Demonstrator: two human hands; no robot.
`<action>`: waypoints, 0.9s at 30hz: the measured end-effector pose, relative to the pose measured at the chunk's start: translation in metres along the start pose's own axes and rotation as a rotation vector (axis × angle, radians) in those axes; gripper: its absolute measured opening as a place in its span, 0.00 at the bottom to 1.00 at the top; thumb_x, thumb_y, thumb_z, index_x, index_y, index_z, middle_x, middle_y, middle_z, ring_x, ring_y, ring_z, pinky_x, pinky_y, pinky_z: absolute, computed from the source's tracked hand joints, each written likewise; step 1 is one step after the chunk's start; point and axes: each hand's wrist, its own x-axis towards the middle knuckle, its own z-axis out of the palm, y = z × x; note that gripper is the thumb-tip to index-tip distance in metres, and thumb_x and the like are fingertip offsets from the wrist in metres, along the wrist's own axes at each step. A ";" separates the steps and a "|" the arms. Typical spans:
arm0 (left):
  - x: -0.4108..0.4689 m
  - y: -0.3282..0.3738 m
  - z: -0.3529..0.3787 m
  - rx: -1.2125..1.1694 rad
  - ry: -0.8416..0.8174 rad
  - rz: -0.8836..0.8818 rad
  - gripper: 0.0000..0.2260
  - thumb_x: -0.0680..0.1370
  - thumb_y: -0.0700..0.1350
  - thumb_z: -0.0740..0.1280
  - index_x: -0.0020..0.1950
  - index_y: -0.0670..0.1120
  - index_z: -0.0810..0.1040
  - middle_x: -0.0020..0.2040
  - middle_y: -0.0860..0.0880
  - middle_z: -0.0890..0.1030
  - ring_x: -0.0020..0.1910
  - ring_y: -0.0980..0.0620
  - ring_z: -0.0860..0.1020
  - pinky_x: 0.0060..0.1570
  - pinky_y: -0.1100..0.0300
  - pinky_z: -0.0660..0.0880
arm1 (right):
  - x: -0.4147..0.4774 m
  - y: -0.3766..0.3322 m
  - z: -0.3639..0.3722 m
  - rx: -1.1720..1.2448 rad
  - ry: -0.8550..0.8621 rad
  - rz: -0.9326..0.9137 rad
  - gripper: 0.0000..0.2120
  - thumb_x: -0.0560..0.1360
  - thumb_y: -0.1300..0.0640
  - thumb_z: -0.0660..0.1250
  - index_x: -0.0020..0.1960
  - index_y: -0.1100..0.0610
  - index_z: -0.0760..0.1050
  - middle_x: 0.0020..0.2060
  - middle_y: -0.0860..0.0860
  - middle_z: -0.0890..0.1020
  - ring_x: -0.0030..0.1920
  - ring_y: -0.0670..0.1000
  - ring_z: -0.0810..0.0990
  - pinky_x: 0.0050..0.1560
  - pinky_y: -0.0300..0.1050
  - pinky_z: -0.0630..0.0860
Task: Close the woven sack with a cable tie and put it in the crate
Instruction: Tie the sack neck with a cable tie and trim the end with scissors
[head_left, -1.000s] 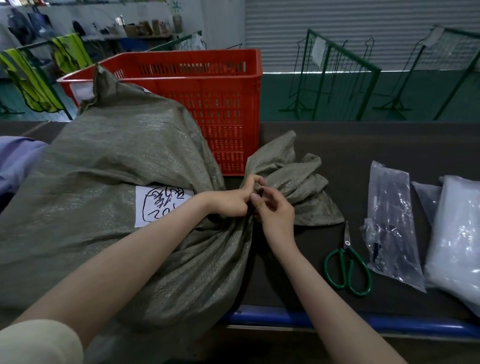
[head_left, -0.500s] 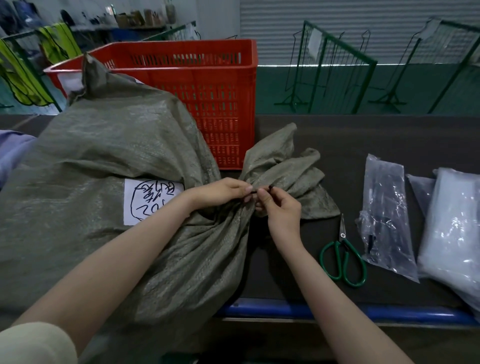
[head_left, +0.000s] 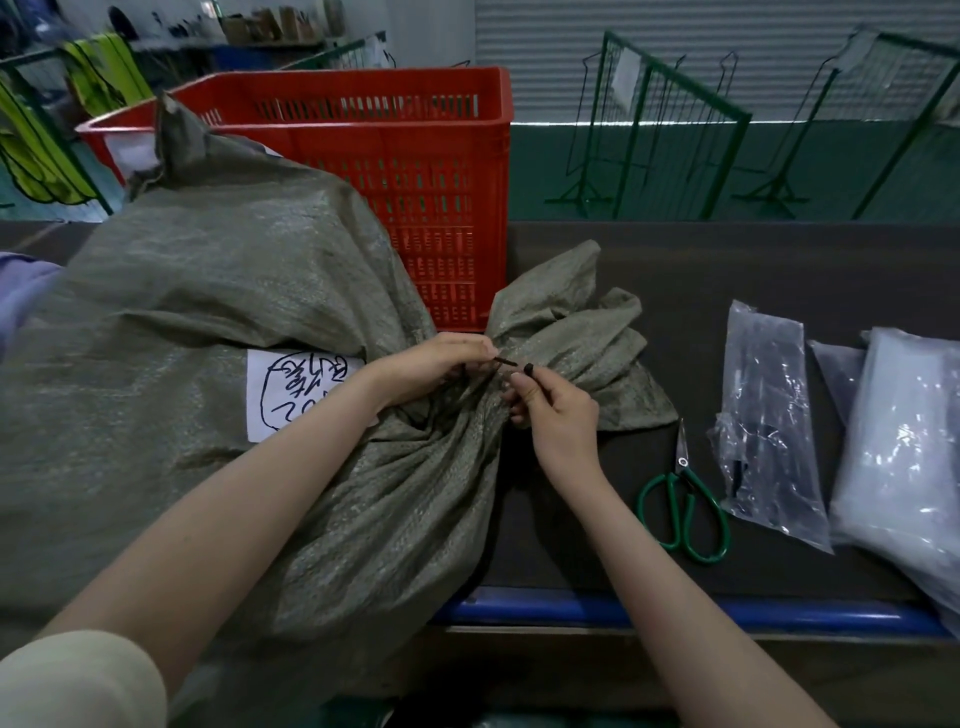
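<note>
Woven sack (head_left: 218, 322) on dark table (head_left: 727, 270), neck gathered | L hand (head_left: 431, 364) & R hand (head_left: 553, 410) each pinch an end of black cable tie (head_left: 506, 362) at neck | red crate (head_left: 395, 156) behind sack | green scissors (head_left: 685, 499) to R.

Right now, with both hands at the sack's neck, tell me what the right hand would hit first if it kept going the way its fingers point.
Likely the left hand: the right hand points up-left along the cable tie, with little gap between them. Depth is hard to judge.
</note>
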 end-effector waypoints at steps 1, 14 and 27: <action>0.000 0.000 0.000 0.009 -0.006 0.000 0.13 0.79 0.39 0.58 0.35 0.47 0.71 0.27 0.58 0.72 0.27 0.65 0.71 0.30 0.74 0.67 | -0.001 0.001 0.000 -0.020 -0.002 -0.002 0.06 0.77 0.61 0.63 0.44 0.55 0.78 0.31 0.46 0.78 0.29 0.35 0.77 0.33 0.27 0.74; -0.006 0.004 0.002 0.034 -0.061 -0.001 0.13 0.80 0.39 0.57 0.37 0.46 0.72 0.26 0.60 0.76 0.28 0.66 0.73 0.31 0.76 0.69 | -0.005 0.002 -0.001 -0.117 -0.022 -0.004 0.09 0.76 0.59 0.64 0.45 0.64 0.81 0.34 0.54 0.79 0.37 0.50 0.77 0.44 0.54 0.78; -0.010 0.005 0.006 0.163 -0.134 0.004 0.10 0.79 0.40 0.59 0.41 0.48 0.75 0.35 0.58 0.78 0.35 0.68 0.76 0.43 0.73 0.71 | -0.006 -0.003 0.001 -0.279 -0.072 -0.028 0.10 0.75 0.57 0.67 0.48 0.63 0.83 0.34 0.50 0.80 0.32 0.44 0.75 0.40 0.35 0.74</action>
